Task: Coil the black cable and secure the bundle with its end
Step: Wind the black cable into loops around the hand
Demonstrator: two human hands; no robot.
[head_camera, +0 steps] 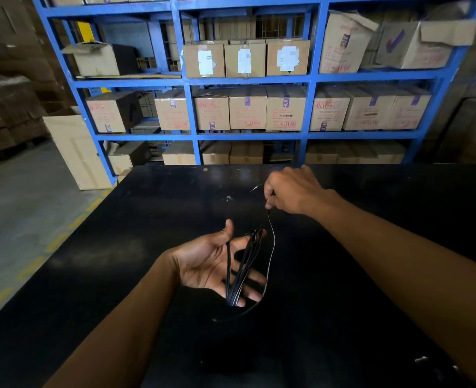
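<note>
Black cable (242,264) loops around splayed left hand (211,264) (palm up); right hand (292,191) pinches its strand.

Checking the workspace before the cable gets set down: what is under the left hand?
Under the left hand, which carries the coiled black cable looped over its spread fingers, lies only the bare black tabletop. The patch directly beneath the palm is covered from view.

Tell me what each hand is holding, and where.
The left hand carries the black cable coils looped over its spread fingers; the right hand pinches the cable's free strand.
</note>
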